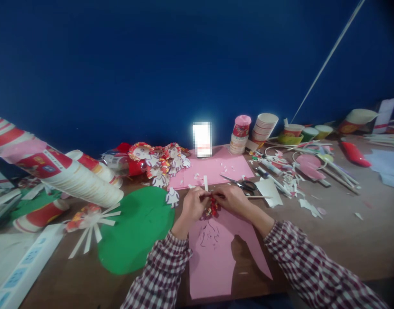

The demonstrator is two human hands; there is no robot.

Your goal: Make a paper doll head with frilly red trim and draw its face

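In the middle of the table my left hand (196, 201) and my right hand (231, 198) meet, fingers closed in a pinch. Between them is a small red-and-yellow cut paper piece (212, 207), mostly covered by the fingers. A white strip (206, 182) sticks up behind my left fingers; I cannot tell whether it belongs to that piece. Both hands are over a cut pink sheet (212, 274) with dark pen lines on it. Just beyond my right hand lie black-handled scissors (245, 184).
Leaning stacked paper cups (77, 180), a splayed cut cup (90, 221) and a green sheet (135, 231) are on the left. Paper figures (158, 161) lie behind. Upright cup stacks (240, 135), markers (270, 167), scraps and a red pouch (354, 153) occupy the back right.
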